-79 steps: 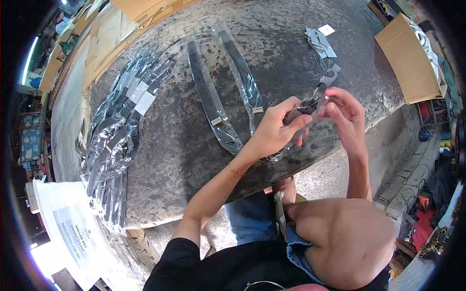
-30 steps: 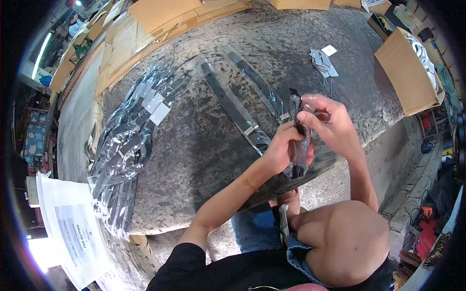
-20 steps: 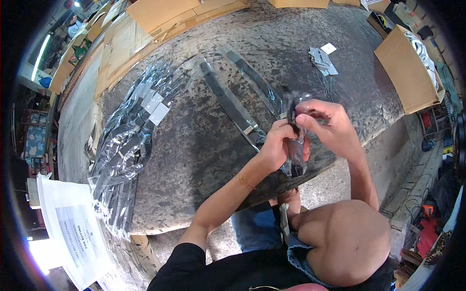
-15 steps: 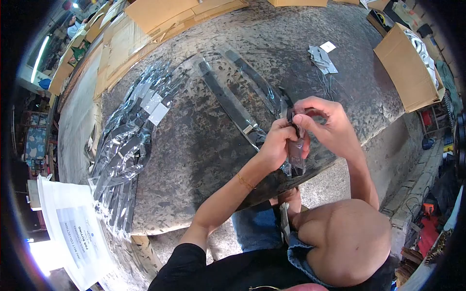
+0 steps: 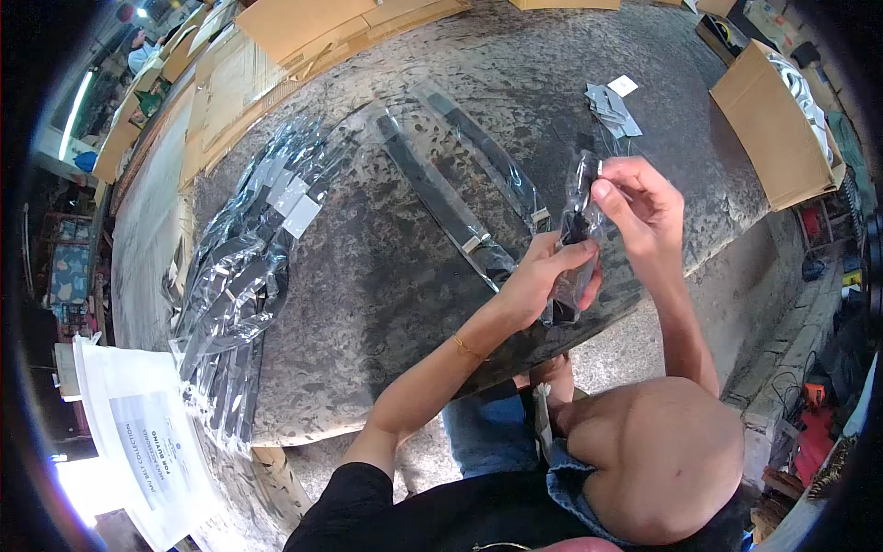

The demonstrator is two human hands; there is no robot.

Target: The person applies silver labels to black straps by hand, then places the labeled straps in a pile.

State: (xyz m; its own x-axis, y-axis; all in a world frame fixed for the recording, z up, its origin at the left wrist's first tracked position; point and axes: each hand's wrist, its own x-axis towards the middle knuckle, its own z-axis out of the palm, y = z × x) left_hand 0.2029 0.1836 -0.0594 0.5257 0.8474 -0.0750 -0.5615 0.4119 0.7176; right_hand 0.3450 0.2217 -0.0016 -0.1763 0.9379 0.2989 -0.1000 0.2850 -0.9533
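Observation:
My left hand (image 5: 561, 276) is closed around the lower part of a black belt (image 5: 579, 207) in a clear plastic sleeve, held over the near edge of the table. My right hand (image 5: 639, 198) pinches the upper end of the same sleeve between thumb and fingers. Two more sleeved black belts, one (image 5: 428, 184) longer in view and another (image 5: 487, 152) beside it, lie flat just left of my hands. Beyond my right hand rests a small stack of grey tags (image 5: 612, 110) with thin strings, a white one on top.
A pile of plastic-sleeved belts (image 5: 239, 276) with pale tags covers the table's left side. Cardboard boxes stand at the back and at the right, one box (image 5: 768, 129) holding white material. A white printed bag (image 5: 138, 442) is at lower left. Another person (image 5: 140, 51) is far off at upper left.
Both hands have moved slightly apart, the right one upward along the sleeve. The held belt now stands more stretched out, its upper end nearer the tags.

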